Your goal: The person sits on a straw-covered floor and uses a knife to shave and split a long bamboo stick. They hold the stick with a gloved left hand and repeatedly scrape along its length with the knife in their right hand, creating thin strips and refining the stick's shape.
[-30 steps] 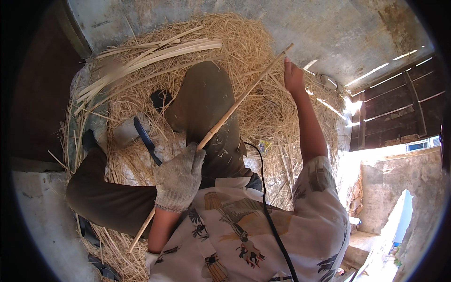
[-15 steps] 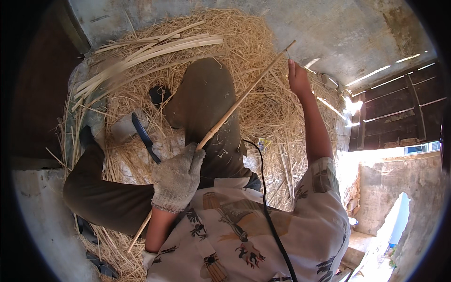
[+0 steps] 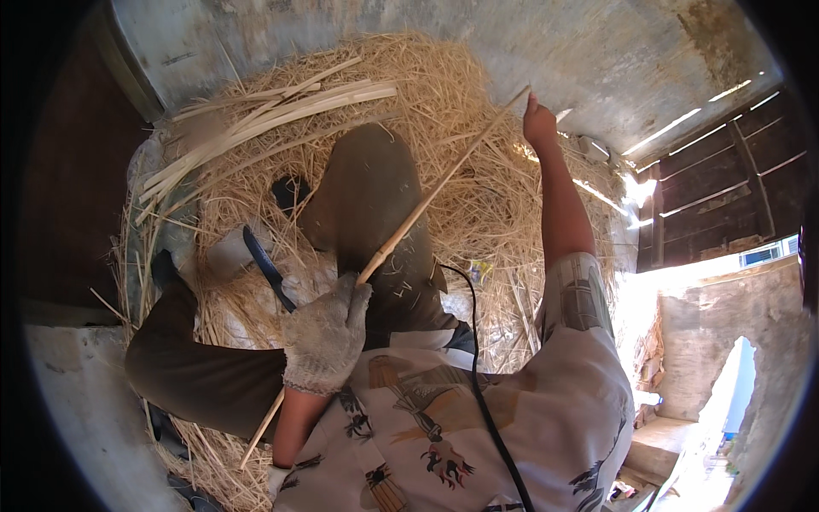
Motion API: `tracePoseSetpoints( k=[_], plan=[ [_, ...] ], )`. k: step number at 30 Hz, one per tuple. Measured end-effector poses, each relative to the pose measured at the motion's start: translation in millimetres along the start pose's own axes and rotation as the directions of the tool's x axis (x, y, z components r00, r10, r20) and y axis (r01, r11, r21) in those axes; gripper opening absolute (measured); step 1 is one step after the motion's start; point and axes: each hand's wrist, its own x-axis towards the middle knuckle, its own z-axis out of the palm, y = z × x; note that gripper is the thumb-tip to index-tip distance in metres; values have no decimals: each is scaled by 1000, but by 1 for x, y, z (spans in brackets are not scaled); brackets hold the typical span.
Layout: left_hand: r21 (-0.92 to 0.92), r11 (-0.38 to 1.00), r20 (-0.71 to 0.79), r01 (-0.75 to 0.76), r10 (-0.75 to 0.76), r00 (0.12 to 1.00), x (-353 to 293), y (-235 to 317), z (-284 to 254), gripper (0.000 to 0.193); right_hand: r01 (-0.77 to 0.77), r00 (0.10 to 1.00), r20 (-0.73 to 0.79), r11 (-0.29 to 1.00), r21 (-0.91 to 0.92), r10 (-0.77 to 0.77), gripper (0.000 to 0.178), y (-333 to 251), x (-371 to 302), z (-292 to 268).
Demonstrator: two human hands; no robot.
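A long, thin bamboo stick (image 3: 435,188) slants from beside my body, past my raised knee, up to the far right. My left hand (image 3: 326,337), in a pale knitted glove, is closed round its thicker lower part; its tail comes out below the wrist. My bare right hand (image 3: 539,125), arm stretched out, is closed at the stick's thin far end, thumb against the tip. The inner fingers are hidden. A dark curved knife blade (image 3: 263,263) reaches up-left from beside the glove; whether the glove holds it I cannot tell.
Pale split strips (image 3: 290,107) lie on a heap of straw-like shavings (image 3: 435,72) along the grey wall (image 3: 409,21). A black cable (image 3: 482,375) runs down over my shirt. Dark wooden boards (image 3: 717,196) stand at the right. Dark footwear (image 3: 194,493) lies at lower left.
My right hand has reached farther out and now meets the stick's tip. The left hand keeps its grip on the stick. The whole view has shifted slightly.
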Motion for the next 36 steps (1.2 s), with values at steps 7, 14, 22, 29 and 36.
tracePoseSetpoints(
  k=[7, 14, 22, 29, 36],
  plan=[
    [-50, 993, -72, -110, 107, 992, -2, -8, -3, 36, -46, 997, -31, 910, 413, 64, 75, -13, -53, 15],
    [-151, 988, 40, 36, -31, 999, 2, -10, -8, 31, 217, 912, 265, 916, 337, -313, 53, -122, -254, -40],
    [-181, 976, 81, 119, -106, 991, 2, -17, -1, 29, 517, 777, 282, 826, 226, -563, 38, -152, -318, -63],
    [-99, 995, -35, -27, 24, 999, 0, -15, 1, 29, 545, 775, 243, 811, 213, -584, 36, -153, -315, -57],
    [-144, 986, 23, 88, -85, 996, 0, -15, 1, 33, 360, 893, 226, 919, 161, -389, 41, -145, -275, -53]
  ],
)
